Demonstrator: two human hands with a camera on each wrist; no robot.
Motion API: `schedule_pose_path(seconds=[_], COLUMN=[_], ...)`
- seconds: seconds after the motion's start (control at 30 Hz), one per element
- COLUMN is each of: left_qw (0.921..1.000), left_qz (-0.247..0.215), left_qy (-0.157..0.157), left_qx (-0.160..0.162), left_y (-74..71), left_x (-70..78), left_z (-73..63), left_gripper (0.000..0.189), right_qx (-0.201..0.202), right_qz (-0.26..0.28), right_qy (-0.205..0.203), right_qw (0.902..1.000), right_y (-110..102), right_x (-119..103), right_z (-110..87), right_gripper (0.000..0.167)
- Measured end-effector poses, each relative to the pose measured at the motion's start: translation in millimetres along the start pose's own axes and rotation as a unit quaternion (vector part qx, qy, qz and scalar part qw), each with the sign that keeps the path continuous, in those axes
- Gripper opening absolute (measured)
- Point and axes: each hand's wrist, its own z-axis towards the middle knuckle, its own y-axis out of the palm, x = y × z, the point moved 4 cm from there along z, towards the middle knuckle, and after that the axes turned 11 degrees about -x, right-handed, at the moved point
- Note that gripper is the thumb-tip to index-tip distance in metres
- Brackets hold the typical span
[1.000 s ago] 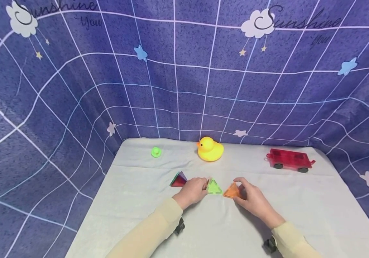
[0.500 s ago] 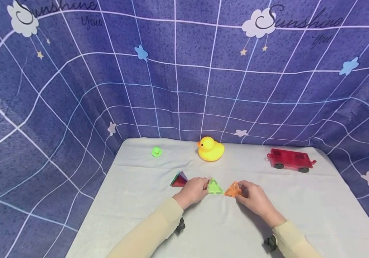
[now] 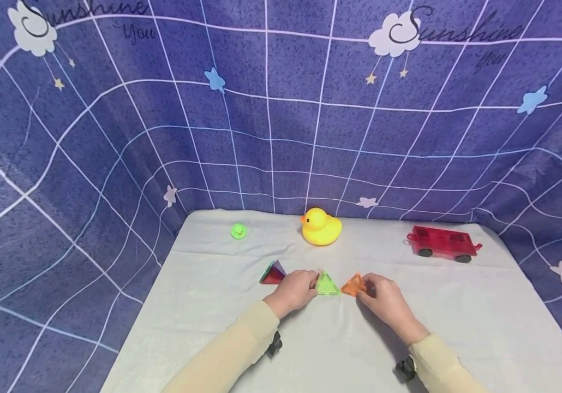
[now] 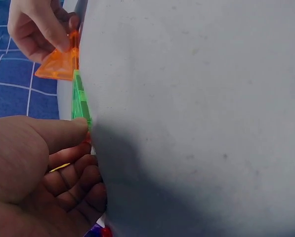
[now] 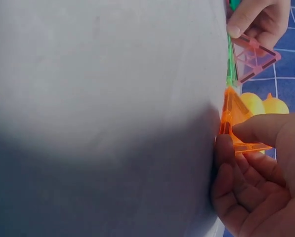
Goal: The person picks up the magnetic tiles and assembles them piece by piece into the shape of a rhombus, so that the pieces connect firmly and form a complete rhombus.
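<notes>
My left hand [image 3: 293, 289] pinches a see-through green triangular magnetic tile [image 3: 327, 285] by its left side; in the left wrist view the thumb presses its edge [image 4: 80, 101]. A pink triangular tile [image 5: 256, 58] stands against the green one in the right wrist view. With thumb and fingers, my right hand [image 3: 388, 300] pinches orange triangular tiles [image 3: 353, 285], apparently two joined at an angle. The orange corner [image 5: 229, 96] lies very near the green tile; whether they touch I cannot tell. Just left of my left hand stands a dark red, purple and green tile pyramid [image 3: 273, 274], partly hidden.
A yellow rubber duck [image 3: 321, 228] sits behind the tiles. At the back left lies a small green round toy with a face [image 3: 239, 231]. A red wheeled toy wagon base [image 3: 442, 243] stands at the back right. Blue patterned cloth [image 3: 281, 120] rises behind the white-covered table [image 3: 340, 355].
My right hand's spread fingers have drawn in on the orange tiles, which have shifted and turned slightly. The left hand and the green tile have stayed in place.
</notes>
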Motion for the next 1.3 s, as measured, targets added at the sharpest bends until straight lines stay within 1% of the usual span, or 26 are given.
schedule_pose_path(seconds=[0.1,0.3,0.57,0.8,0.93,1.07,1.3], left_qw=[1.0000,1.0000,0.9999,0.9998,0.9996,0.9995,0.9992], left_qz=[0.003,0.003,-0.001,0.006,0.001,-0.003,-0.005], left_qy=[-0.002,-0.001,-0.002,0.003,0.001,0.003,0.008], left_qx=[0.000,-0.005,-0.014,-0.019,-0.029,-0.033,-0.040], left_y=[1.8,5.8,5.7,4.0,3.2,3.2,3.4], left_x=[-1.4,-3.7,-1.8,-0.3,-1.3,-2.8,-3.9], left_z=[1.3,5.6,5.1,5.9,5.6,5.8,6.1], left_gripper=[0.037,0.037,0.032,0.032,0.030,0.031,0.033], right_qx=[-0.004,-0.014,-0.031,-0.036,-0.038,-0.032,-0.004], right_qz=[-0.005,-0.020,-0.032,-0.027,-0.036,-0.046,-0.066], right_qy=[-0.005,-0.019,-0.039,-0.040,-0.043,-0.041,-0.058], right_qw=[1.0000,0.9995,0.9983,0.9982,0.9977,0.9976,0.9961], right_y=[2,7,16,21,23,25,30], right_x=[-3,-10,-22,-32,-35,-37,-44], right_z=[1.4,4.3,9.1,11.7,14.3,17.2,20.1], right_gripper=[0.016,0.021,0.025,0.015,0.015,0.016,0.008])
